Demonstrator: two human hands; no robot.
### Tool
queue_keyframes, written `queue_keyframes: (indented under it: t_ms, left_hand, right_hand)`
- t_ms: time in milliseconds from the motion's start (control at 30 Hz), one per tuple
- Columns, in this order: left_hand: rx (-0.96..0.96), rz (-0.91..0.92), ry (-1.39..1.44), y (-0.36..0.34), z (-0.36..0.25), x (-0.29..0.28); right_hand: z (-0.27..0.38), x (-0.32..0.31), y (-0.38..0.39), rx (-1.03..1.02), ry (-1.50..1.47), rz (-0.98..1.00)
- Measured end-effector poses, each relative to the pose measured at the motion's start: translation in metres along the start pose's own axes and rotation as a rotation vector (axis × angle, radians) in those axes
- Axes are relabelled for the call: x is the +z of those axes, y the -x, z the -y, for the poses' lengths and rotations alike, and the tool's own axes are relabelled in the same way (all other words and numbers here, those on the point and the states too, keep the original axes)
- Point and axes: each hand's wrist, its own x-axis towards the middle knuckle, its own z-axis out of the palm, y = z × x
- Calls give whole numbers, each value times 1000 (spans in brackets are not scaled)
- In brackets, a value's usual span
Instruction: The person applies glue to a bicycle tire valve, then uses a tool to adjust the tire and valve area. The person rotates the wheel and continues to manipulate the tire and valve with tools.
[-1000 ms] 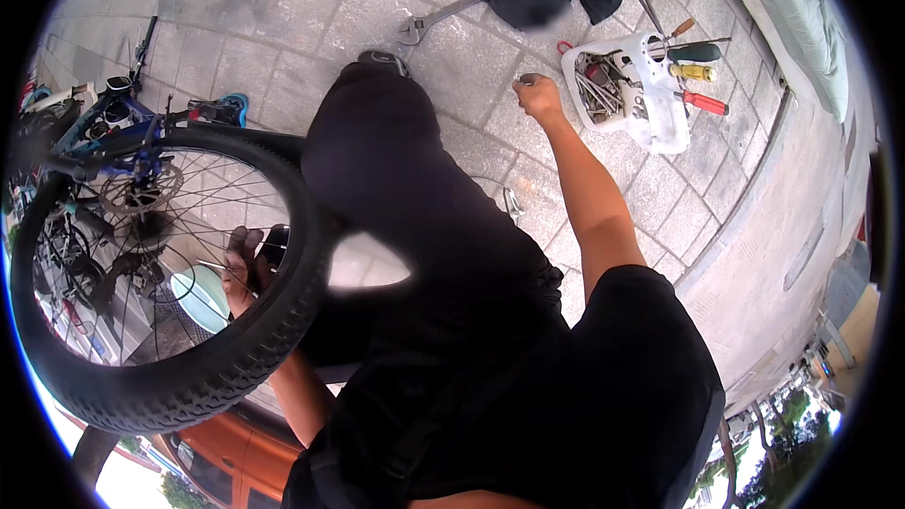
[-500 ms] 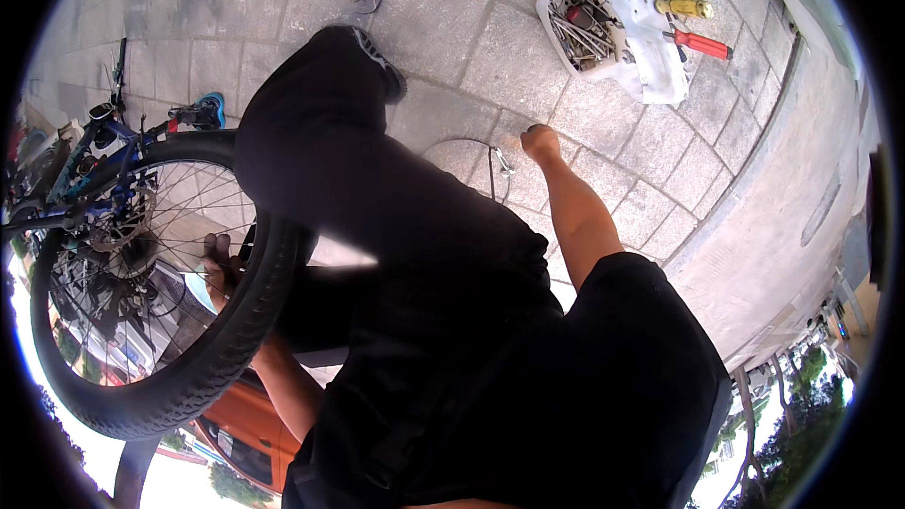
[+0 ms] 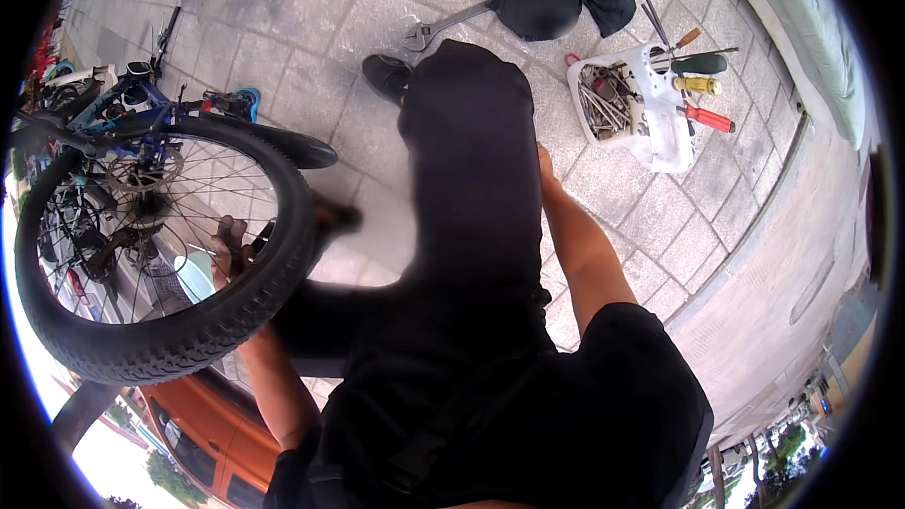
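A bicycle wheel with a knobby black tire (image 3: 156, 358) fills the left side, mounted on a blue bicycle frame (image 3: 168, 129). Through its spokes I see my left hand (image 3: 229, 250), dirty-fingered and curled at the wheel's right inner side. A dark piece lies beside those fingers; its kind is unclear. My right arm reaches down along the outside of my raised knee (image 3: 476, 104). Only a sliver of my right hand (image 3: 545, 165) shows there, its fingers hidden behind the leg.
A cut white plastic container (image 3: 665, 146) at the upper right holds metal tools and several screwdrivers, including a red-handled screwdriver (image 3: 709, 119). An adjustable wrench (image 3: 424, 33) lies by a black cloth bundle (image 3: 547, 0) on the paving. An orange car (image 3: 203, 429) stands at lower left.
My leg has swung right and now covers most of my right hand, earlier a visible fist, and the thin cable near it. The wheel appears higher; my left hand stays behind its spokes.
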Motion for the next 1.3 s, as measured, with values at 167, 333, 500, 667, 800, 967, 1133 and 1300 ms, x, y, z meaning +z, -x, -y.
queue_keyframes:
  t_ms: [167,333,500,667,800,967,1133,1300]
  left_hand:
    - [-90,-63,-38,1,-16,15]
    - [-154,-143,-41,1,-14,35]
    - [-265,-66,-211,-28,-27,18]
    - [-233,-129,8,-13,-5,13]
    - [-234,-134,-1,-17,-9,19]
    - [-202,-77,76,-22,-7,21]
    - [-172,2,0,-24,-11,21]
    - [-174,-35,-97,-16,-19,23]
  right_hand:
    - [122,-100,-93,-286,1005,-59]
    - [138,-135,-188,-82,1107,-20]
    - [75,-145,-237,75,1034,-128]
    - [64,-142,-253,-1,1136,-87]
    - [51,-155,-241,-35,1166,-34]
    - [66,-171,-219,-168,1134,27]
    - [138,-174,-180,-464,822,95]
    - [315,-187,-126,-635,-19,179]
